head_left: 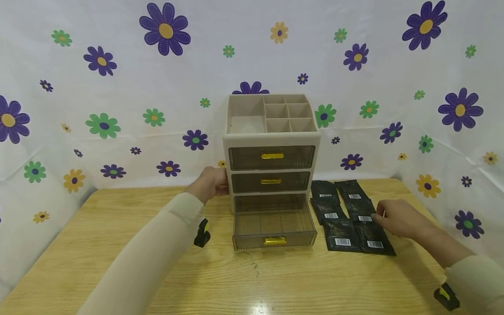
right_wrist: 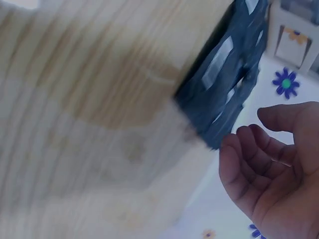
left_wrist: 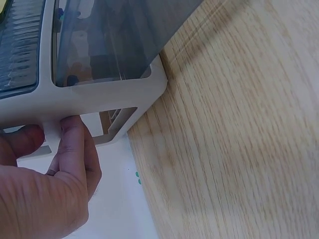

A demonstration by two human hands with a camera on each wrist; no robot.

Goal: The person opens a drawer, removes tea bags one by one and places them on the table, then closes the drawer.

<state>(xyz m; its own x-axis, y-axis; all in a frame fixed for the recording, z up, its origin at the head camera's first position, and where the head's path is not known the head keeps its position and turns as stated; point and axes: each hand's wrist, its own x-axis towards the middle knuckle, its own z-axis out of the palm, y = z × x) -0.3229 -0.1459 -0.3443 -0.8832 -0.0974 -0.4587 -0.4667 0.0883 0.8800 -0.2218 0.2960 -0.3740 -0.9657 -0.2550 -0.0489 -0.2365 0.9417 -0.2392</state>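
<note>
A beige desktop drawer organizer (head_left: 271, 140) stands upright on the table, its bottom drawer (head_left: 252, 243) pulled out with nothing in it. My left hand (head_left: 214, 180) is at the organizer's left side; in the left wrist view this hand (left_wrist: 62, 181) pinches an upright bar of the side frame (left_wrist: 99, 99) between thumb and fingers. Flat black packets (head_left: 341, 234) with white barcode labels lie in two columns to the organizer's right. My right hand (head_left: 399, 217) hovers by the right column, fingers loosely curled. In the right wrist view that hand (right_wrist: 279, 172) holds nothing beside the packets (right_wrist: 214, 94).
The organizer's two upper drawers (head_left: 271, 158) are closed, and its top has open compartments (head_left: 246, 124). A white cloth (head_left: 130, 83) with printed flowers hangs behind and beside the wooden table (head_left: 220, 280). Each wrist wears a black strap-like piece (head_left: 202, 234).
</note>
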